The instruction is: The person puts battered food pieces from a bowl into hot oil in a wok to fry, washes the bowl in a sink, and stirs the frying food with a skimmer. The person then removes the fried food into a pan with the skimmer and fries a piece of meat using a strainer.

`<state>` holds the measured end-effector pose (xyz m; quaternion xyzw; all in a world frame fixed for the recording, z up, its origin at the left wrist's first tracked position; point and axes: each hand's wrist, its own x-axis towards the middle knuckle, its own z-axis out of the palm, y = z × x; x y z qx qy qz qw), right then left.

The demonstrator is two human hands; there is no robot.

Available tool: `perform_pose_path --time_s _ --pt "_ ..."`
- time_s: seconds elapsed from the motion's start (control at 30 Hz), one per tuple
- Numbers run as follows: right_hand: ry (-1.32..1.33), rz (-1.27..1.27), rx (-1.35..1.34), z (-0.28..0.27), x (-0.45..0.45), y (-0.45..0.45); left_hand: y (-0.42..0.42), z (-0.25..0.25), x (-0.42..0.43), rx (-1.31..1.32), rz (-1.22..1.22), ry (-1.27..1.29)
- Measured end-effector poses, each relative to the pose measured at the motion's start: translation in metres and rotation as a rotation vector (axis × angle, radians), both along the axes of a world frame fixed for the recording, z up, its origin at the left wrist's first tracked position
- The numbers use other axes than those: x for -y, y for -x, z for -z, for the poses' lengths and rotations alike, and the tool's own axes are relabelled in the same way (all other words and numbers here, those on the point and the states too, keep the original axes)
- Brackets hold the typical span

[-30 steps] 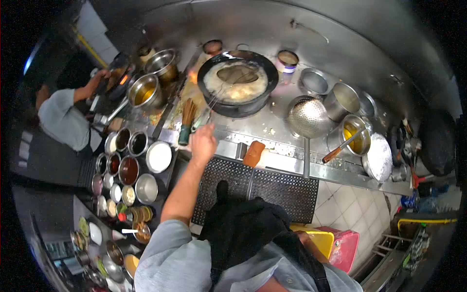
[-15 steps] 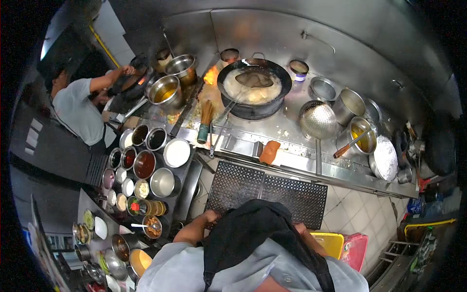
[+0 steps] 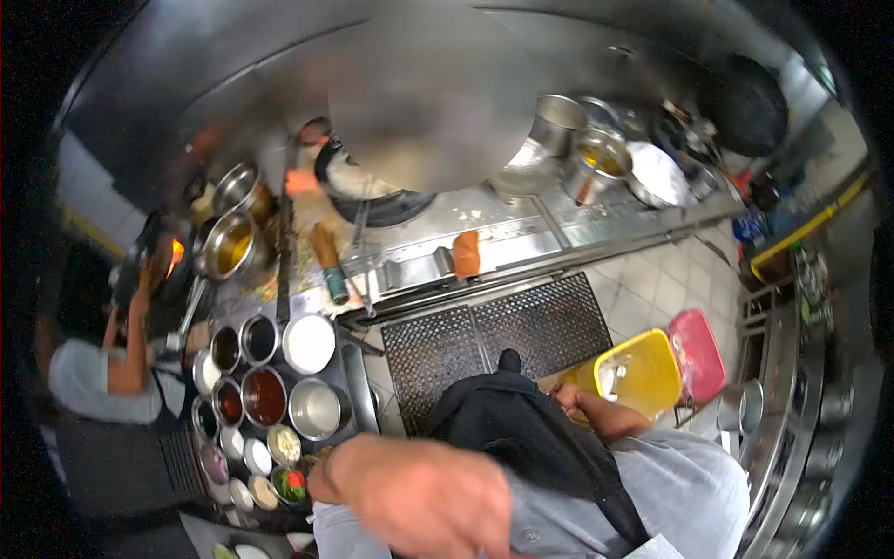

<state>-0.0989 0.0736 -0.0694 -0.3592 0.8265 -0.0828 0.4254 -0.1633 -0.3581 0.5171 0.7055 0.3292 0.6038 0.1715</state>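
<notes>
My left hand is raised close to the camera, large and blurred, in front of my chest. Its fingers bend down out of clear sight, so whether it holds anything cannot be told. Beside the black apron, my right hand hangs low with its fingers curled in. Whatever those fingers hold, if anything, is hidden. Nearest to the right hand is the yellow bin, with some pale scraps inside. Left of my raised hand stand several metal pots of sauces and seasonings, among them a red sauce pot.
A wok on the range is largely covered by a blurred grey disc. A bamboo brush and an orange cloth lie near the front edge. A co-worker handles a wok over flame at left. A pink bin adjoins the yellow one.
My left hand has risen from beside the apron to near the camera. My view has turned to the right, bringing more of the yellow bin into sight. A blurred disc covers the wok.
</notes>
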Motion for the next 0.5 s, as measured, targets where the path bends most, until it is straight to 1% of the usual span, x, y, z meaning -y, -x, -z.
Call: perform_pose_path --time_s 0.03,0.07,0.1,0.17,0.23,0.27,0.3,0.37,0.4,0.43,0.47,0.5 --pt "-0.047 0.158 0.088 -0.030 0.012 -0.004 -0.007 -0.010 -0.004 0.038 0.153 -0.014" --pt "-0.089 0.317 0.158 -0.077 0.031 -0.006 -0.010 -0.018 -0.004 0.022 0.188 -0.017" --pt "-0.086 0.348 0.145 -0.097 0.041 -0.005 -0.012 -0.024 -0.001 -0.004 0.223 0.067" --pt "-0.116 0.993 0.464 -0.115 0.061 -0.015 -0.015 -0.033 0.011 -0.043 0.292 0.244" --pt "-0.121 1.022 0.480 -0.119 0.070 -0.021 -0.016 -0.044 0.022 -0.064 0.356 0.417" --pt "-0.139 1.018 0.487 -0.120 0.071 -0.029 -0.012 -0.056 0.026 -0.128 0.290 0.453" --pt "-0.140 1.029 0.505 -0.107 0.064 -0.040 -0.006 -0.064 0.027 -0.114 0.308 0.454" --pt "0.029 0.842 0.371 -0.083 0.055 -0.054 0.000 -0.075 0.031 -0.104 0.222 0.331" --pt "0.031 0.840 0.388 -0.076 0.055 -0.061 -0.001 -0.078 0.036 -0.168 0.259 0.446" --pt "-0.047 0.964 0.449 -0.088 0.058 -0.062 -0.004 -0.076 0.037 -0.155 0.262 0.453" --pt "-0.130 1.085 0.505 -0.101 0.060 -0.062 -0.010 -0.073 0.035 -0.171 0.259 0.518" --pt "-0.129 1.079 0.512 -0.111 0.062 -0.063 -0.014 -0.072 0.033 -0.189 0.254 0.582"
